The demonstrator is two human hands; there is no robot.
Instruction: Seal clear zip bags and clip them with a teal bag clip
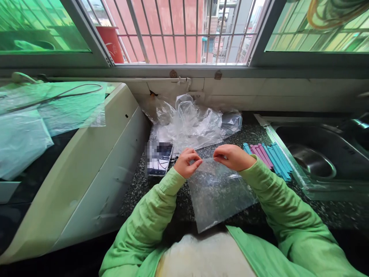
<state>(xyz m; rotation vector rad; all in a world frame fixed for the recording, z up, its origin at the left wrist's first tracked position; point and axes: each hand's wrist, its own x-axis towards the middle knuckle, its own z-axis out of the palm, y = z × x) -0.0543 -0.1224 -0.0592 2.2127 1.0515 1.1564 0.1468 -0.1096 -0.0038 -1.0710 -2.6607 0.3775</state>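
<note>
A clear plastic bag (220, 194) hangs slanted above the dark speckled counter, its upper edge running between my two hands. My left hand (187, 163) pinches the bag near its upper left corner, thumb against the fingers. Further along the same edge, my right hand (234, 157) is closed in a pinch with the fingers curled down. Just behind the hands lies a crumpled heap of clear plastic bags (191, 123). Beside my right forearm rest several flat plastic strips, teal strips (277, 159) and pink strips (261, 156), laid side by side.
A phone (160, 159) lies on the counter left of my left hand. A metal sink (313, 159) is set in at the right. On the left stands a large pale machine (95, 169) with plastic sheets on top. A barred window (178, 34) is ahead.
</note>
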